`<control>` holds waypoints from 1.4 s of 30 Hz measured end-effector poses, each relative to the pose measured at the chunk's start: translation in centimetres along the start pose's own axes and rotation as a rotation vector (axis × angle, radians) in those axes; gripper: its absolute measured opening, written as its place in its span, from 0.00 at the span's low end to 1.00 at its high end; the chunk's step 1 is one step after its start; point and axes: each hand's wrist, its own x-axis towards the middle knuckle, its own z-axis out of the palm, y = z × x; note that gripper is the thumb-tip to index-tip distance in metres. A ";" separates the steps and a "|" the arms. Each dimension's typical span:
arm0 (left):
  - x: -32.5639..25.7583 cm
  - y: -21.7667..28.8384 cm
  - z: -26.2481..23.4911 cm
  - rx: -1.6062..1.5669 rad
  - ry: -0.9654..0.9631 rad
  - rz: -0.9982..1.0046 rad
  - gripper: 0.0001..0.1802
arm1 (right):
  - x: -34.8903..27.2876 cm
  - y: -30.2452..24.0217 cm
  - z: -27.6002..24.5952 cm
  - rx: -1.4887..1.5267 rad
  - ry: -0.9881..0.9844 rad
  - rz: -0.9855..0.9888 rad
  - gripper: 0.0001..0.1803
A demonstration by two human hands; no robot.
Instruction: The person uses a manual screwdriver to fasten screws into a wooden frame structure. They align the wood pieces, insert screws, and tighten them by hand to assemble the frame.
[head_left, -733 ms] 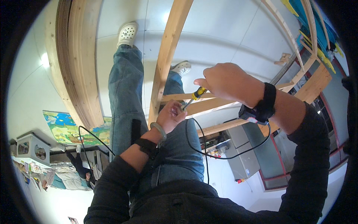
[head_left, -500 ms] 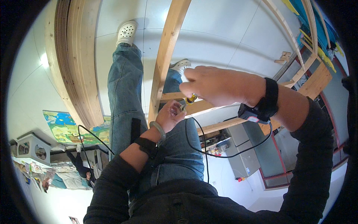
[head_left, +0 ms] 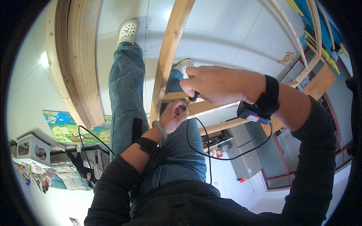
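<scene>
While our right hand point(head_left: 213, 86) clasps the screwdriver point(head_left: 193, 98) right of the wooden beam point(head_left: 168, 56), our left hand point(head_left: 174, 119), nearer that beam, pinches an indistinct small piece point(head_left: 183, 109)

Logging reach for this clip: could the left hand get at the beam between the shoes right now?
Probably yes: the left hand appears close to the lower end of the beam, with nothing visible between them. It seems busy at the tip of the screwdriver, though.
</scene>
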 end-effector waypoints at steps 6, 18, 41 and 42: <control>0.2 0.1 -0.3 0.106 0.006 0.000 0.16 | 0.2 -0.1 -0.5 -0.148 -0.120 0.454 0.15; 0.2 0.2 -0.3 0.085 0.010 0.016 0.15 | -0.4 -0.4 -1.0 -0.127 -0.162 0.540 0.15; 0.5 -0.2 -0.4 0.017 0.039 0.002 0.13 | -0.2 -0.8 -0.4 0.048 -0.070 0.417 0.16; 0.6 -0.2 -0.5 -0.002 0.046 0.036 0.13 | -0.1 -0.5 -0.5 -0.092 -0.124 0.448 0.15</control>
